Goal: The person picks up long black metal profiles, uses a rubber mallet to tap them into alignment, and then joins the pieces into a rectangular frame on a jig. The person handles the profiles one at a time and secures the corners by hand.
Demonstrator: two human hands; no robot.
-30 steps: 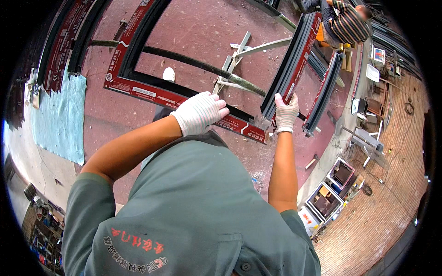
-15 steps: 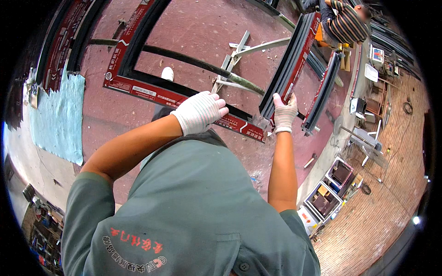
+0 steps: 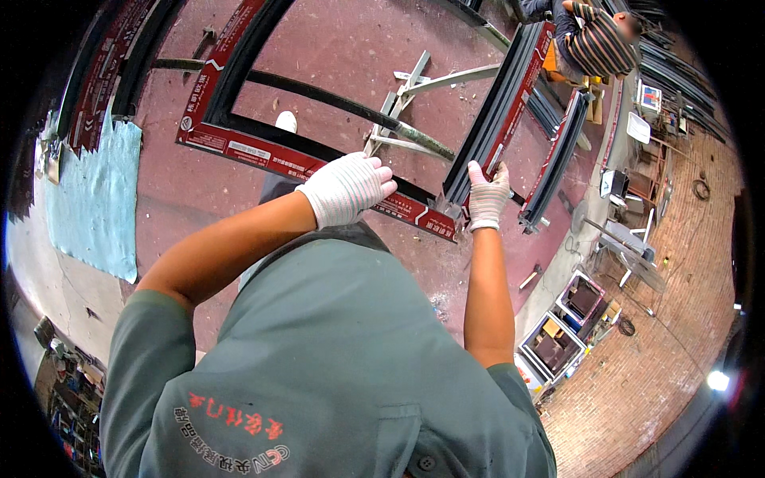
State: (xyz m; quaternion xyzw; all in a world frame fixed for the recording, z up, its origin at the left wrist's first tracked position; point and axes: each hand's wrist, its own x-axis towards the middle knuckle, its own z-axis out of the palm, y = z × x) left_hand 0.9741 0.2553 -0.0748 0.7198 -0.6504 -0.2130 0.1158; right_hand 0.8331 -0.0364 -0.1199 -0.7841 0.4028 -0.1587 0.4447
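Observation:
A dark window or door frame (image 3: 255, 156) with red-printed protective film lies in front of me, its long bar crossing below my left hand. My left hand (image 3: 347, 190), in a white striped knitted glove, is closed over that near bar, its fingertips curled around the edge. My right hand (image 3: 488, 197), in the same kind of glove, grips the near end of a ribbed dark profile bar (image 3: 502, 103), thumb on top and fingers on its outer side. This bar meets the long bar at the near right corner. The underside of the joint is hidden.
Metal support stands (image 3: 406, 95) sit beneath the frame. Another profile piece (image 3: 558, 159) lies to the right. A light blue cloth (image 3: 96, 203) hangs at left beside more red-filmed profiles (image 3: 96, 95). A hammer (image 3: 530, 276) lies on the floor. A person (image 3: 598, 40) works at the far right.
The view has shifted slightly, so the surroundings sit a little further left. Both hands keep their places on the bars, with no clear movement of the frame.

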